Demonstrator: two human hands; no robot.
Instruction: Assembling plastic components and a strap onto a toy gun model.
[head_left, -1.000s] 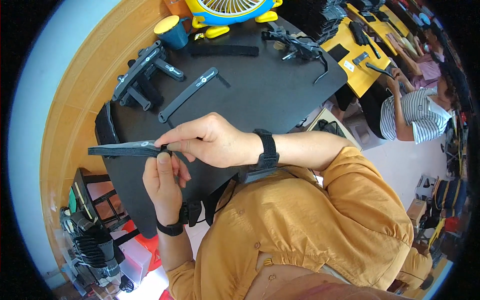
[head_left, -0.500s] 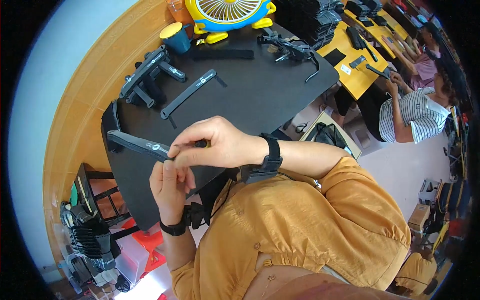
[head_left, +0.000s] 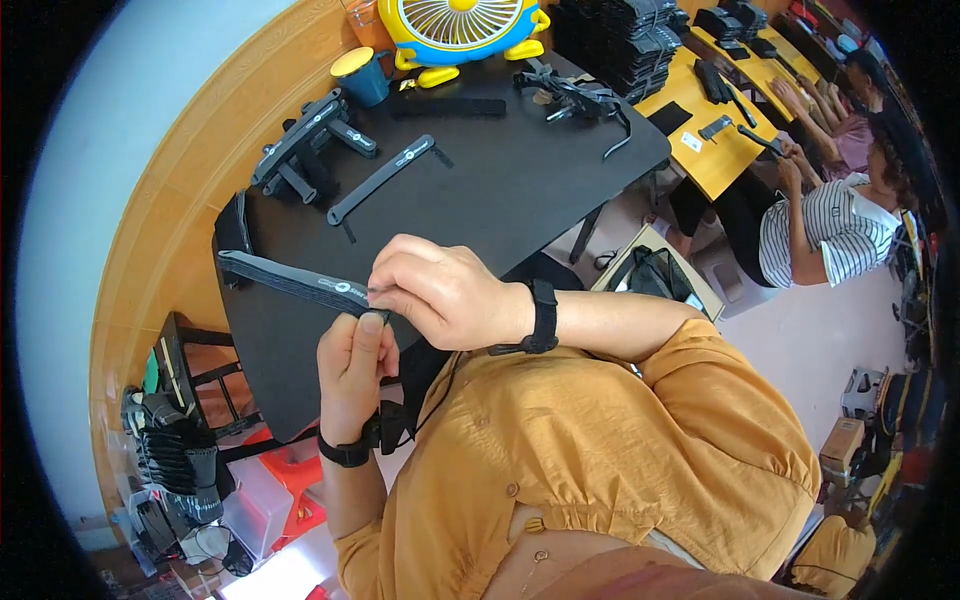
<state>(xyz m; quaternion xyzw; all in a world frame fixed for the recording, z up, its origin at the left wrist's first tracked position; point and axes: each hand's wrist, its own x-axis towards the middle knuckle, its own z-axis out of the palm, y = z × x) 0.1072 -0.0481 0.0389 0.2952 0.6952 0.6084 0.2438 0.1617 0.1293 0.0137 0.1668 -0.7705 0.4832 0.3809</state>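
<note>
My left hand pinches the near end of a dark grey fabric strap with pale printing. The strap stretches away to the left above the black table. Close over the same end, my right hand has its thumb and fingers pressed together. A small dark tip shows at those fingertips; the rest of what they hold is hidden. Beyond my hands a similar narrow strap lies flat on the table. Further left is a pile of grey straps.
On the black table stand a blue mug with a yellow lid and a yellow-blue fan. A tangle of black straps lies at the far right. A carton stands beyond the right edge. Two people sit at yellow tables.
Both hands and the strap end have shifted slightly right. My right hand has turned, and the small thin thing with a yellowish end seen in it earlier is now mostly hidden.
</note>
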